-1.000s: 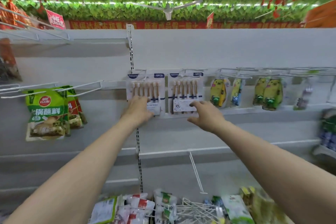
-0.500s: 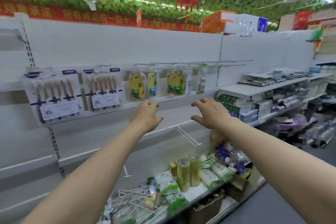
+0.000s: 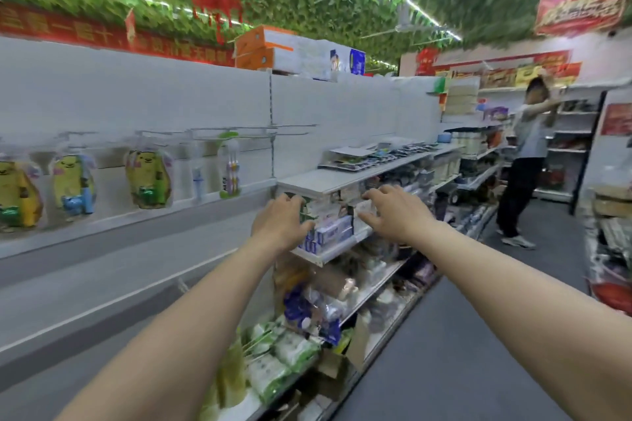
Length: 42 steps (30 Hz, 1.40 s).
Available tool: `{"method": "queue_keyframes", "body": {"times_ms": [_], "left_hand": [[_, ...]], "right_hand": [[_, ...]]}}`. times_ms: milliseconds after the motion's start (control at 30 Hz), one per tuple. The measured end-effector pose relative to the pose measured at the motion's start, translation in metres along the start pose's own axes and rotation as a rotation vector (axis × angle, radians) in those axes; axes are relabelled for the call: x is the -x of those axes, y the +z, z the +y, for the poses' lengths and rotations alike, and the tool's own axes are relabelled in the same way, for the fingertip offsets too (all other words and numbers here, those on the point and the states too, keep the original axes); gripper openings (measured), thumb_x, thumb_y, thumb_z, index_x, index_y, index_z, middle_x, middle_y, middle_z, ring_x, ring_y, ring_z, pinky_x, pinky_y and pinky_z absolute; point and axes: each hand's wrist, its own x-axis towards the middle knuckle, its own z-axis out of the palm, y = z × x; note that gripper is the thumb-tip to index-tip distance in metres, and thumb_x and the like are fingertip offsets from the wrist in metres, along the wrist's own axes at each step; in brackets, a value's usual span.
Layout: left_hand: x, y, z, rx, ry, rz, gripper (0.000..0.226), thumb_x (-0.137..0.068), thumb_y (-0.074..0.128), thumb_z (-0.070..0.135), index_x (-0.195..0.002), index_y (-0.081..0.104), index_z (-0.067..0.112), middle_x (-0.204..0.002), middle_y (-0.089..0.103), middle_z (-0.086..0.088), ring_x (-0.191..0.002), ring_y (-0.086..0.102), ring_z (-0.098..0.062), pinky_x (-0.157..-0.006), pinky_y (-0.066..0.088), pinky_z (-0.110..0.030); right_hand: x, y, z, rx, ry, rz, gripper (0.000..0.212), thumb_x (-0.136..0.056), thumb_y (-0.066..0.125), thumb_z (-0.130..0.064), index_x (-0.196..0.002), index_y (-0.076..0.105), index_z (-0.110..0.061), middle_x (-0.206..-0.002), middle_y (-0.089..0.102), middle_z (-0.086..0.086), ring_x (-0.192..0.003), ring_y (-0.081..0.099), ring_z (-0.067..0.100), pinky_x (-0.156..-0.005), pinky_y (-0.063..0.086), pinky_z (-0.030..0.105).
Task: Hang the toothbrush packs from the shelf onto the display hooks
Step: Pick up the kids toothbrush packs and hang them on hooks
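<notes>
Both my arms reach out toward a white shelf (image 3: 321,179) at centre. My left hand (image 3: 282,220) and my right hand (image 3: 390,212) hover with loose fingers in front of the boxed goods (image 3: 333,229) under that shelf, holding nothing. Flat packs (image 3: 372,155) lie on top of the shelf; blur hides what they are. On the white back panel to the left, metal display hooks (image 3: 239,130) carry yellow cartoon toothbrush packs (image 3: 147,178) and a slim toothbrush pack (image 3: 231,167). The hook ends toward the right are bare (image 3: 297,126).
Lower shelves hold bagged and boxed goods (image 3: 307,311). A grey aisle floor (image 3: 461,335) runs to the right. A person (image 3: 526,161) stands at the far end by more shelving. Cartons (image 3: 294,51) sit on top of the shelf unit.
The view has swung right along the aisle. The wooden toothbrush packs I was touching have left the frame, and both hands have moved to the stocked shelf, still empty.
</notes>
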Motion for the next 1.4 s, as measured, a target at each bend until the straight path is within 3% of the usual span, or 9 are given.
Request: {"method": "queue_keyframes", "body": {"times_ms": [367, 633, 833, 1067, 1400], "left_hand": [[-0.182, 0.104, 0.109, -0.012, 0.179, -0.05, 0.053, -0.091, 0.056, 0.052, -0.132, 0.052, 0.019, -0.126, 0.053, -0.009, -0.113, 0.054, -0.029, -0.093, 0.051, -0.047], [-0.341, 0.194, 0.162, 0.065, 0.281, -0.059, 0.054, -0.09, 0.059, 0.05, -0.136, 0.05, 0.023, -0.133, 0.051, -0.007, -0.12, 0.052, -0.027, -0.098, 0.049, -0.044], [-0.464, 0.246, 0.202, 0.096, 0.348, -0.071, 0.053, -0.09, 0.059, 0.046, -0.137, 0.052, 0.022, -0.134, 0.053, -0.008, -0.119, 0.054, -0.026, -0.097, 0.048, -0.04], [-0.579, 0.312, 0.255, 0.092, 0.389, -0.08, 0.052, -0.091, 0.061, 0.046, -0.136, 0.053, 0.021, -0.131, 0.056, -0.007, -0.118, 0.054, -0.025, -0.094, 0.045, -0.037], [-0.718, 0.408, 0.371, 0.148, 0.373, 0.009, 0.054, -0.088, 0.063, 0.05, -0.136, 0.053, 0.027, -0.131, 0.057, -0.005, -0.119, 0.054, -0.024, -0.101, 0.044, -0.043]], "right_hand": [[-0.097, 0.06, 0.187, -0.02, 0.137, -0.036, 0.057, -0.099, 0.046, -0.057, -0.143, 0.045, -0.022, -0.138, 0.051, 0.007, -0.127, 0.048, 0.028, -0.096, 0.05, 0.046], [-0.205, 0.121, 0.306, -0.026, 0.215, -0.033, 0.059, -0.097, 0.046, -0.058, -0.145, 0.043, -0.023, -0.139, 0.05, 0.005, -0.128, 0.049, 0.026, -0.096, 0.05, 0.046], [-0.293, 0.148, 0.397, -0.044, 0.197, -0.047, 0.059, -0.098, 0.05, -0.055, -0.146, 0.043, -0.023, -0.141, 0.05, 0.005, -0.126, 0.052, 0.025, -0.099, 0.048, 0.04], [-0.364, 0.191, 0.519, -0.084, 0.188, -0.041, 0.059, -0.096, 0.051, -0.057, -0.145, 0.044, -0.026, -0.141, 0.051, 0.003, -0.124, 0.054, 0.024, -0.099, 0.049, 0.044], [-0.463, 0.237, 0.708, -0.15, -0.01, -0.01, 0.057, -0.095, 0.055, -0.055, -0.145, 0.045, -0.029, -0.14, 0.051, 0.001, -0.126, 0.052, 0.02, -0.103, 0.044, 0.039]]}}
